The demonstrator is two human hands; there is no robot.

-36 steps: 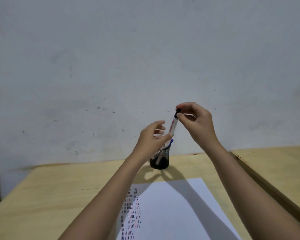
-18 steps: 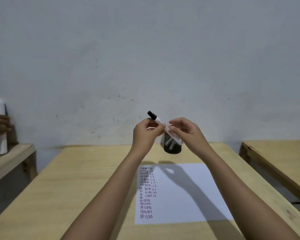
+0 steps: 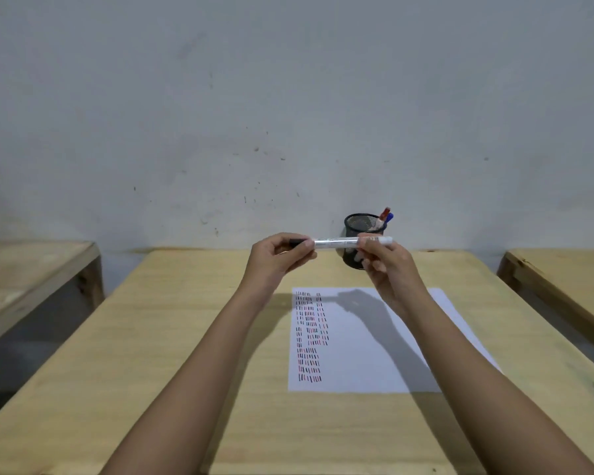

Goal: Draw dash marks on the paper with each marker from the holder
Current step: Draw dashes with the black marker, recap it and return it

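Observation:
I hold a white marker level in front of me, above the far end of the wooden table. My left hand pinches its black cap end. My right hand grips the barrel near the other end. Behind the hands stands a black mesh holder with a red-capped marker and a blue-capped marker leaning at its right rim. A white sheet of paper lies below, with columns of black and red dashes down its left side.
A grey wall rises right behind the table's far edge. A second wooden bench stands to the left and a third to the right, each across a gap of dark floor.
The marker has gone from upright over the holder to level between both hands, lower and nearer me. My view has tilted down, showing the whole sheet.

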